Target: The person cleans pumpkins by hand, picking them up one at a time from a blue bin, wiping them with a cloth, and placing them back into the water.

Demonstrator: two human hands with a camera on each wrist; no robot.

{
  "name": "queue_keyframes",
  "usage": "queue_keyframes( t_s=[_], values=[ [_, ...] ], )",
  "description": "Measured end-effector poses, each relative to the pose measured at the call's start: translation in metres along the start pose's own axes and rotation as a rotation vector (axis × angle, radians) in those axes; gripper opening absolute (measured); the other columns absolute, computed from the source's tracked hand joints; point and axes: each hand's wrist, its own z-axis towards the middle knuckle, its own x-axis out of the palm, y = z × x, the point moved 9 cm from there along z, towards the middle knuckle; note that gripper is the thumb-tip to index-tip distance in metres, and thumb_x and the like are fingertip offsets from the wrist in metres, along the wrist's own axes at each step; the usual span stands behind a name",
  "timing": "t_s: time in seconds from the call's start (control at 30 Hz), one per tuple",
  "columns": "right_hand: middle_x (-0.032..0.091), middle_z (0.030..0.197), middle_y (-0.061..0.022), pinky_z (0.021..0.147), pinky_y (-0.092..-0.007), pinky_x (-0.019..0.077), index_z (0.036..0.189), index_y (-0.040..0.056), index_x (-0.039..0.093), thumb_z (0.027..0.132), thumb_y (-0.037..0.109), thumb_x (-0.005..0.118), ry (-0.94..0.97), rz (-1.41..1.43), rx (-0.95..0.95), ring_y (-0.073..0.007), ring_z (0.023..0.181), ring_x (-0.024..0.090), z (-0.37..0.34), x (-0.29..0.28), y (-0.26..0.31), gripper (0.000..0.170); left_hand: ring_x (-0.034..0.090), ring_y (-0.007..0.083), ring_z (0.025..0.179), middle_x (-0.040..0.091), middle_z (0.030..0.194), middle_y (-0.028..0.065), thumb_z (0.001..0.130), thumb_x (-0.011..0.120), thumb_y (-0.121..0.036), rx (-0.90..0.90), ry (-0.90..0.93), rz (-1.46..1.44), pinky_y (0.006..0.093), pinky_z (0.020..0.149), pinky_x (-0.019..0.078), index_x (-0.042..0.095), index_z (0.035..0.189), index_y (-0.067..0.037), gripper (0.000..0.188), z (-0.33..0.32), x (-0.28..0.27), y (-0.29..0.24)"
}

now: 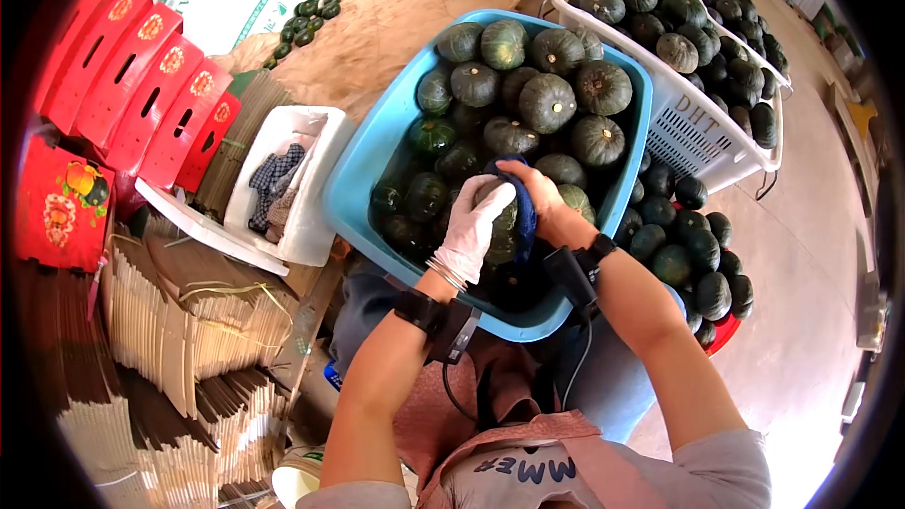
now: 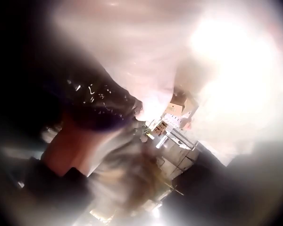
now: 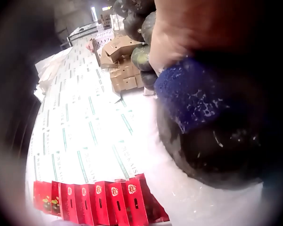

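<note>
My left hand (image 1: 471, 223), in a white glove, grips a dark green pumpkin (image 1: 502, 243) over the near part of a blue tub (image 1: 351, 187). Bare, my right hand (image 1: 542, 194) holds a dark blue cloth (image 1: 526, 224) against the pumpkin's right side. In the right wrist view the wet blue cloth (image 3: 188, 94) lies on the shiny pumpkin (image 3: 203, 153), with the glove (image 3: 198, 202) beneath. The left wrist view is blurred; the glove (image 2: 137, 61) overlaps the wet pumpkin (image 2: 96, 94) there. More pumpkins (image 1: 547, 102) fill the tub.
A white crate (image 1: 693, 118) heaped with pumpkins stands right of the tub, above a red basin (image 1: 724, 335) of more pumpkins. To the left are a foam box (image 1: 320, 146) with cloths, red cartons (image 1: 156, 94) and stacked flat cardboard (image 1: 236, 330). Several pumpkins (image 1: 306, 24) lie on brown sheeting.
</note>
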Motion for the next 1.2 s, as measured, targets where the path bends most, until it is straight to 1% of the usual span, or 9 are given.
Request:
queue_keyframes(
  t_s=[0.2,0.3,0.37,0.53,0.67,0.8,0.9,1.0,1.2],
  values=[
    [0.069,0.103,-0.0059,0.087,-0.0376,0.0523,0.110,0.0104,0.064,0.084,0.047,0.069,0.223,0.137,-0.033,-0.0204,0.089,0.067,-0.052,0.040,0.017,0.046,0.064,0.0180,0.094,0.066,0.104,0.0070,0.095,0.054,-0.037,-0.123,0.057,-0.664,0.0305,0.084,0.0514,0.063,0.110,-0.006,0.035,0.010,0.004,-0.009],
    [0.068,0.105,-0.0079,0.085,-0.0356,0.0530,0.114,0.0100,0.063,0.084,0.043,0.071,0.216,0.174,-0.128,-0.0184,0.090,0.066,-0.035,0.019,0.025,0.045,0.062,0.0100,0.089,0.065,0.106,0.0026,0.096,0.059,-0.027,0.071,0.065,0.004,0.0243,0.082,0.0502,0.063,0.112,-0.002,0.030,0.020,-0.008,-0.031],
    [0.067,0.104,-0.0095,0.082,-0.0329,0.0534,0.114,0.0068,0.062,0.084,0.044,0.071,-0.003,-0.008,-0.415,-0.0175,0.090,0.066,-0.053,0.012,0.057,0.049,0.062,0.0101,0.089,0.065,0.106,0.0028,0.090,0.067,-0.028,-0.052,0.060,0.033,0.0249,0.081,0.0506,0.061,0.116,-0.001,0.038,0.013,-0.001,-0.038],
    [0.067,0.097,-0.0092,0.075,-0.0309,0.0527,0.108,-0.0014,0.063,0.082,0.052,0.069,-0.028,-0.137,-0.328,-0.0166,0.085,0.065,-0.044,0.011,0.059,0.059,0.061,0.0121,0.094,0.064,0.106,0.0032,0.072,0.080,-0.002,-0.105,0.143,0.121,0.0271,0.086,0.0493,0.057,0.116,-0.001,0.050,-0.003,0.014,-0.031],
    [0.066,0.094,-0.0301,0.082,-0.0462,0.0510,0.100,-0.0053,0.064,0.080,0.058,0.062,-0.209,-1.153,-0.569,-0.0399,0.092,0.066,-0.062,0.034,0.078,0.067,0.058,0.0173,0.103,0.060,0.110,0.0074,0.060,0.090,-0.015,0.124,0.224,0.721,0.0336,0.091,0.0478,0.048,0.121,-0.002,0.076,-0.004,0.013,-0.029],
    [0.066,0.091,-0.0289,0.079,-0.0425,0.0512,0.093,-0.0027,0.065,0.082,0.054,0.064,-0.354,-1.387,-0.775,-0.0388,0.092,0.066,-0.085,0.061,0.071,0.058,0.057,0.0219,0.106,0.058,0.115,0.0104,0.051,0.094,-0.022,0.497,0.225,0.997,0.0363,0.092,0.0462,0.040,0.133,-0.005,0.099,-0.011,0.034,-0.031],
    [0.070,0.087,-0.0116,0.075,-0.0325,0.0525,0.098,-0.0003,0.066,0.081,0.042,0.073,-0.104,-0.886,-0.560,-0.0219,0.083,0.068,-0.065,0.040,0.074,0.046,0.051,0.0268,0.115,0.045,0.127,0.0141,0.050,0.092,-0.007,0.503,0.092,0.628,0.0382,0.101,0.0434,0.010,0.146,-0.008,0.126,-0.027,0.032,-0.076],
    [0.068,0.092,-0.0034,0.073,-0.0297,0.0535,0.099,0.0057,0.067,0.082,0.028,0.077,0.104,-0.073,-0.350,-0.0136,0.079,0.065,-0.063,0.033,0.058,0.030,0.055,0.0213,0.108,0.049,0.123,0.0139,0.052,0.088,0.001,0.176,-0.038,0.171,0.0343,0.092,0.0488,0.018,0.144,-0.008,0.116,-0.021,0.012,-0.057],
    [0.057,0.129,-0.0072,0.105,-0.0396,0.0416,0.133,0.0108,0.048,0.088,0.033,0.069,0.233,0.532,-0.344,-0.0238,0.120,0.053,-0.057,0.049,0.003,0.055,0.062,0.0224,0.097,0.062,0.110,0.0114,0.087,0.070,-0.019,0.255,-0.318,-0.338,0.0349,0.082,0.0547,0.056,0.118,0.001,0.039,0.006,-0.006,-0.030]
  ],
)
